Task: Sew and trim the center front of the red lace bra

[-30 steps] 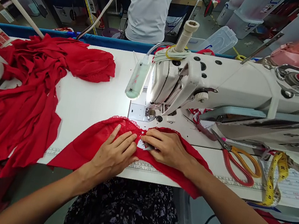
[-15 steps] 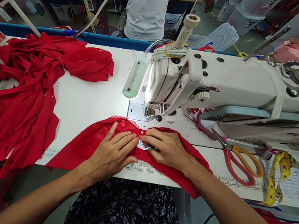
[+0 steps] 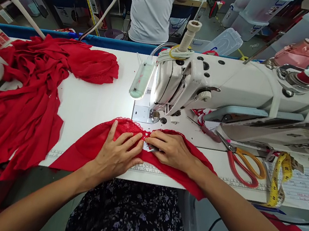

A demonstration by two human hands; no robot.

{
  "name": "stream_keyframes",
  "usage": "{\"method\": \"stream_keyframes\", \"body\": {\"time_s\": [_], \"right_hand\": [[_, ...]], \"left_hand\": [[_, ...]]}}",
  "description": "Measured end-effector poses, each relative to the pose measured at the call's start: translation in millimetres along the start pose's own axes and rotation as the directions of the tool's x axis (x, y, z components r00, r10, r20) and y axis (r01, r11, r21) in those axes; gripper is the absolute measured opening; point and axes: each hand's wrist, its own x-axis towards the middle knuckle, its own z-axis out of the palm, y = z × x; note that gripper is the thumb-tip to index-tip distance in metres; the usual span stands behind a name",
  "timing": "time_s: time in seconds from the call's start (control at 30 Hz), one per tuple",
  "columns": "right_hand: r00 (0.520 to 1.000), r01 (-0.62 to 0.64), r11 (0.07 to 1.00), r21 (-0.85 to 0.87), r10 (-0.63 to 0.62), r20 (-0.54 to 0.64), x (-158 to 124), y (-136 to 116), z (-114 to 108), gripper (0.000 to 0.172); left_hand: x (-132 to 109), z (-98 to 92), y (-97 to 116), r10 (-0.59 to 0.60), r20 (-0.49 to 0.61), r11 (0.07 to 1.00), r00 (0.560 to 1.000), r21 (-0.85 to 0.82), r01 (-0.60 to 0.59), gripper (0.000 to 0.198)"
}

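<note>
A red lace fabric piece [image 3: 89,147] lies on the white table just in front of the sewing machine [image 3: 236,94]. My left hand [image 3: 118,153] rests flat on it, fingers stretched toward the needle area. My right hand [image 3: 168,148] lies beside it on the same piece, with its fingers curled over a small white label [image 3: 146,146] and a thin metal tool whose tip shows at the fingertips. The two hands nearly touch at the fabric's middle, a short way before the presser foot [image 3: 154,116].
A big heap of red fabric pieces [image 3: 25,100] covers the table's left side. Orange-handled scissors [image 3: 242,161] and a yellow tape measure [image 3: 278,175] lie to the right. A lamp [image 3: 141,77] hangs by the machine head. A person in a white shirt [image 3: 153,3] stands beyond the table.
Both hands have stayed on the red piece, shifting only slightly; the left fingers spread a little. The view tilted a bit.
</note>
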Motion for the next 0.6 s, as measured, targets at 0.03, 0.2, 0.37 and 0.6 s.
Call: {"method": "stream_keyframes", "body": {"time_s": [0.03, 0.2, 0.37, 0.6], "right_hand": [[1.0, 0.0, 1.0, -0.002, 0.0, 0.004, 0, 0, 0, 0.035], [0.999, -0.007, 1.0, 0.029, 0.006, 0.033, 1, 1, -4, 0.036], [0.996, -0.078, 0.99, 0.121, 0.081, -0.022, 1, -1, -10, 0.036], [0.95, -0.309, 0.944, 0.12, 0.312, -0.007, 3, -7, -9, 0.045]], "left_hand": [[0, -0.7, -1, -0.003, -0.004, 1.0, 1.0, -0.015, 0.003, 0.041], [11, -6.0, -6, -0.056, 0.009, 0.993, 0.998, -0.101, 0.056, 0.031], [32, -1.3, -19, -0.242, 0.022, 0.953, 0.97, -0.181, 0.242, 0.037], [37, 10.3, -33, -0.248, 0.121, 0.897, 0.961, -0.347, 0.276, 0.027]]}}
